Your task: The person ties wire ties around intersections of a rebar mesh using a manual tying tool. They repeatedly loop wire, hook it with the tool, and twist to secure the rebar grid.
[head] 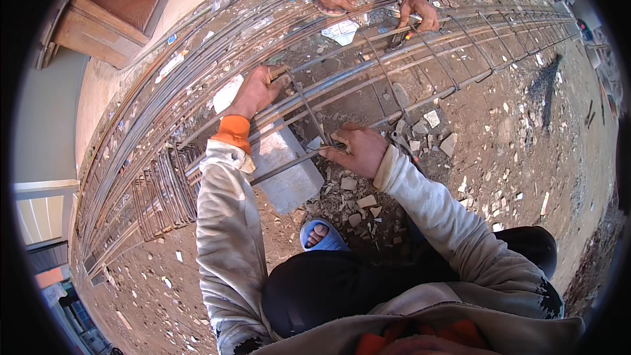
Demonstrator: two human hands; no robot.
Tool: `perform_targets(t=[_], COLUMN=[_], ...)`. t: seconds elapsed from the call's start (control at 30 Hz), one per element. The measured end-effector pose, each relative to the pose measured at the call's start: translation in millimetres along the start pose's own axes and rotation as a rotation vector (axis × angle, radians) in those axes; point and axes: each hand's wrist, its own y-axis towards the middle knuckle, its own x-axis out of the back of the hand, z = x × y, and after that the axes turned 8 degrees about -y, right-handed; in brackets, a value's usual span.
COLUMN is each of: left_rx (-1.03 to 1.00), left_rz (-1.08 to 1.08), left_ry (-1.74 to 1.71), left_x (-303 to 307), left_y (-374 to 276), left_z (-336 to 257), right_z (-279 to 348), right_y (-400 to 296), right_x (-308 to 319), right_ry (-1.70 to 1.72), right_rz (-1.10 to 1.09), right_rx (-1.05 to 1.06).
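Note:
Before me a long rebar cage (345,89) lies crosswise, its steel bars ringed by bent wire stirrups. My left hand (261,89) closes on the upper corner of one stirrup (308,108) at the cage's far bar. The lower corner of that same stirrup is between the fingers and thumb of my right hand (357,150), beside the near bar (291,163). A pale block (286,177) stands under the bars. Pliers or a similar tool (402,143) lie near my right wrist, partly hidden. More stirrups (165,197) are bunched at the left.
Across the cage a co-worker's hands (419,10) are at the bars, near pliers (398,38). Loose long rebars (143,113) run along the far side. Broken tile pieces (367,201) litter the soil. A bundle of tie wire (544,91) lies right. Brown wooden furniture (108,15) stands upper left.

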Motion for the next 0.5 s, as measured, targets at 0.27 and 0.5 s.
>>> perform_targets(t=[0.27,0.5], left_rx=[0.000,0.091], left_rz=[-0.010,-0.059], left_ry=[0.012,-0.031], left_x=[-1.9,-1.2], left_y=[2.7,-0.5], left_z=[1.5,8.9], right_z=[5.2,18.5], right_y=[-1.3,33.3], right_x=[4.0,80.9], right_ry=[0.204,0.018], right_rz=[-0.118,-0.220], right_rx=[0.073,-0.028])
